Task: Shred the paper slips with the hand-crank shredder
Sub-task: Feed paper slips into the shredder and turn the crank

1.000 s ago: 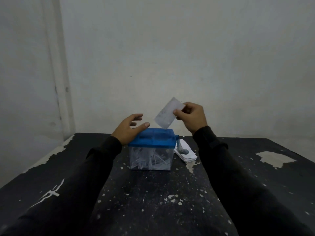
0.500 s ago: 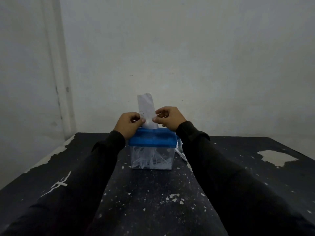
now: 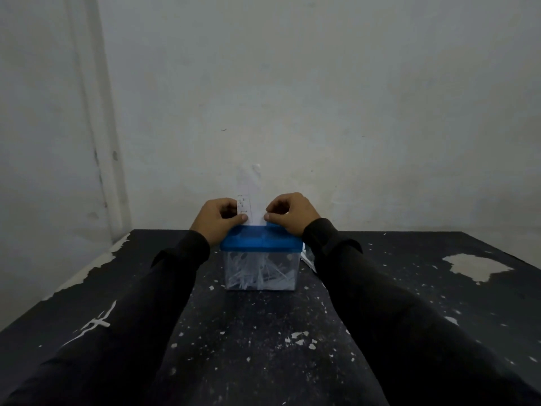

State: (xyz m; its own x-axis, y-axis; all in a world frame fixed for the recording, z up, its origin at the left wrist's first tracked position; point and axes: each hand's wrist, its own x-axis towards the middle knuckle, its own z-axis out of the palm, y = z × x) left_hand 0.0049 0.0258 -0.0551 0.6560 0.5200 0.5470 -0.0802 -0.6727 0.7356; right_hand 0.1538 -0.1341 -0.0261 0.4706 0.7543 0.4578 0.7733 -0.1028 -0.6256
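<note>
at centre frame the left hand [image 3: 218,221] and right hand [image 3: 288,216] each pinch a lower edge of one upright paper slip [image 3: 247,200], its bottom at the slot of the shredder [image 3: 260,244] on the desk [image 3: 439,288]. best to keep the slip square and feed it straight down before cranking (crank hidden). count: one shredder, one slip held, a few spare slips [image 3: 307,256] peeking right of it.
</note>
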